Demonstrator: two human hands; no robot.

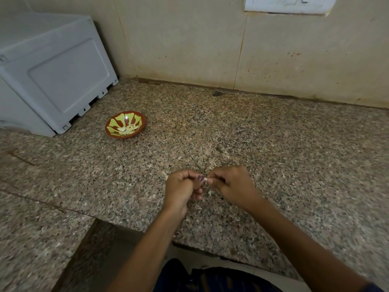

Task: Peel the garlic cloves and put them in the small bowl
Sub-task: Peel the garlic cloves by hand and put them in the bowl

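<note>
While both hands meet above the near edge of the speckled brown granite countertop (273, 144), the left hand (183, 189) and right hand (231, 186) pinch a small pale garlic clove (207, 180) between their fingertips; the peeling step appears to be in hand. Next, the bared clove must travel left and far to the small red-and-green painted bowl (112, 131), which already holds peeled cloves (127, 130). Open counter lies between; a grey plastic appliance (52, 76) stands just beyond the bowl.

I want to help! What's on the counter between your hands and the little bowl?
Only bare speckled counter lies between the hands and small bowl, per the head view.
</note>
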